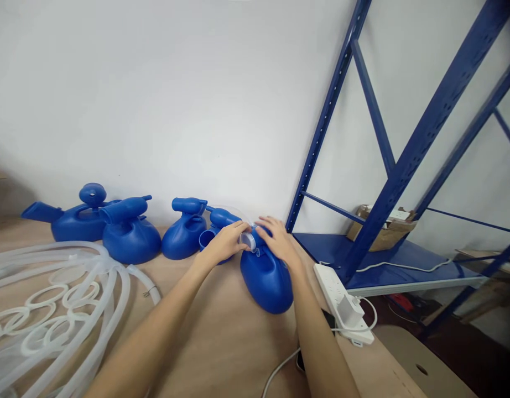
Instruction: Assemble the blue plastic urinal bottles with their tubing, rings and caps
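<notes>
A blue plastic urinal bottle (266,282) lies on the wooden table between my arms, with its neck toward the wall. My left hand (227,243) pinches a clear round cap (247,241) at the bottle's mouth; whether the cap is fully seated cannot be made out. Over the neck lies my right hand (276,239), its fingers curved around the top and holding the bottle steady. Just left of this bottle, partly hidden behind my left hand, is another blue bottle (220,218) with an uncovered round opening.
More blue bottles (133,243) stand along the wall. Translucent hoses (124,282) and several whitish rings (41,298) cover the table's left side. At the right edge lie a white power strip (332,287) and cable, beside a blue metal rack (321,243) holding a cardboard box (373,235).
</notes>
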The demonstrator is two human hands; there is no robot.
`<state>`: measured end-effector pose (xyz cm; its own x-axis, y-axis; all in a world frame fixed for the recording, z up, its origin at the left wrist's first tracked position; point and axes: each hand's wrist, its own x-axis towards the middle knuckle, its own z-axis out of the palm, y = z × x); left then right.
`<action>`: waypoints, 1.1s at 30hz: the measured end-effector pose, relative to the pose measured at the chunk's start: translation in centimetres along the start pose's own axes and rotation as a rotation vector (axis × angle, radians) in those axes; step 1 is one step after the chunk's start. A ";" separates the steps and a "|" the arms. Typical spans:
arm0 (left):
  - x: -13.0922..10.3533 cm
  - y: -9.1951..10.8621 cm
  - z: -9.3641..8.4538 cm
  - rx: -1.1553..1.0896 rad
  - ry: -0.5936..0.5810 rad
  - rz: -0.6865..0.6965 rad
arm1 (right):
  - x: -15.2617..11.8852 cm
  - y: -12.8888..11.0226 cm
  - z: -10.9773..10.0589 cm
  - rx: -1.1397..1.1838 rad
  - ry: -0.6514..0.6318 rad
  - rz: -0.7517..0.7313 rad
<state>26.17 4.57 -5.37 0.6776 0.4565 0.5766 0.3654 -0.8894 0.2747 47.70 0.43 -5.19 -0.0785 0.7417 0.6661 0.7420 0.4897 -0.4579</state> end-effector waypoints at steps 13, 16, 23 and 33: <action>0.5 -0.3 0.2 -0.026 0.037 0.017 | 0.3 1.0 2.2 0.034 -0.011 -0.014; 0.4 -0.2 0.1 -0.030 0.039 0.017 | 0.3 1.0 2.3 0.036 -0.011 -0.011; 0.5 -0.4 0.4 -0.039 0.033 0.020 | 0.4 0.8 2.3 0.058 -0.017 -0.010; 0.3 1.1 -1.9 0.074 -0.103 -0.068 | 0.2 1.9 2.3 0.067 0.066 0.107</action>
<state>25.59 3.66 -3.43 0.7102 0.5194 0.4752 0.4562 -0.8536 0.2513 47.60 2.54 -7.31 0.0445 0.7605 0.6479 0.6973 0.4407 -0.5653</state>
